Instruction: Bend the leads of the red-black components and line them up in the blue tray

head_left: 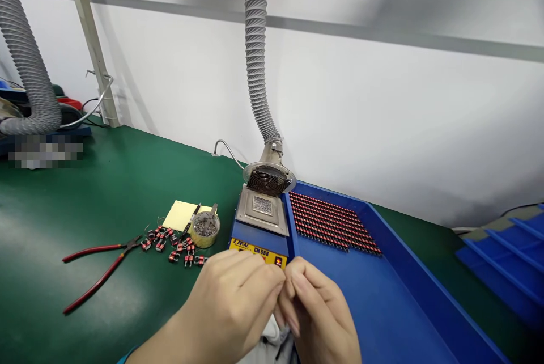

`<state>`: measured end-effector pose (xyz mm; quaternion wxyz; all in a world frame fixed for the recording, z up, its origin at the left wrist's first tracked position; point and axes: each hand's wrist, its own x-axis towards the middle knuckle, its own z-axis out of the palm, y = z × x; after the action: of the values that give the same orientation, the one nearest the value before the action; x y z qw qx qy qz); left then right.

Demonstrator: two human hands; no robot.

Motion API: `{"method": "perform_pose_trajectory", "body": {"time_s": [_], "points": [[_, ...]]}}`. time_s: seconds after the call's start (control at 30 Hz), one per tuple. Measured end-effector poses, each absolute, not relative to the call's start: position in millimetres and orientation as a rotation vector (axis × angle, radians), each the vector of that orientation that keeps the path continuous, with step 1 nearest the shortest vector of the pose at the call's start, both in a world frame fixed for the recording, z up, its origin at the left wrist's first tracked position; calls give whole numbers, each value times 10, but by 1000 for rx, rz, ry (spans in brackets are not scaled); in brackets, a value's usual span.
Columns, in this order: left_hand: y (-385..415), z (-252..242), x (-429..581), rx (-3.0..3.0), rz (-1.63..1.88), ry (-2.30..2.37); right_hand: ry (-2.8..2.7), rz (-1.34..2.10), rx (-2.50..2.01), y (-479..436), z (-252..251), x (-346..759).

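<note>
My left hand (233, 299) and my right hand (325, 310) meet fingertip to fingertip in front of the solder pot (261, 236), which is marked CM 556. The fingers of both are pinched closed; whatever is between them is hidden. Left of the pot lies a loose pile of small red-and-black wired components (182, 248). Beside them are red-handled pliers (114, 259), jaws toward the pile. A round tin of grey scraps (205, 229) holds a small metal tool. To the right, a blue tray (382, 307) carries close rows of red-and-black components (331, 219).
A fume extraction hose (256, 46) hangs down to a round hood (270, 177) over the pot. A yellow paper pad (178, 215) with a pen (193, 219) lies behind the pile. Another hose (29, 63) is at far left, and blue racks (510, 256) stand at right.
</note>
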<state>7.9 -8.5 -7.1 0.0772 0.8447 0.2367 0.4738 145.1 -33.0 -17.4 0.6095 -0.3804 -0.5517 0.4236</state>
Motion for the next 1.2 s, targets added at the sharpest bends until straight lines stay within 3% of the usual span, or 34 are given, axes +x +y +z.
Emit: {"method": "perform_pose_trajectory", "body": {"time_s": [0.07,0.27,0.47,0.57,0.63,0.7,0.97,1.2], "points": [[-92,-55,67,2390,1383,695,-1240,1114,-755,-319,-157,1460],[-96,32,3,1946,1127,737,-1507,432,-764,-291,-198,1595],[-78,-25,53,2172,1208,708,-1603,62,-827,-315,-226,1539],[-86,-66,88,2538,1383,714,-1445,490,-1006,-332,-209,1484],[-98,-69,94,2621,1420,732,-1319,910,-911,-325,-194,1483],[-111,-50,83,2486,1404,717,-1253,1049,-744,-310,-181,1510],[-97,34,15,1836,1077,737,-1491,302,-717,-295,-208,1539],[-92,-8,61,2058,1208,716,-1626,-53,-762,-296,-243,1566]]}}
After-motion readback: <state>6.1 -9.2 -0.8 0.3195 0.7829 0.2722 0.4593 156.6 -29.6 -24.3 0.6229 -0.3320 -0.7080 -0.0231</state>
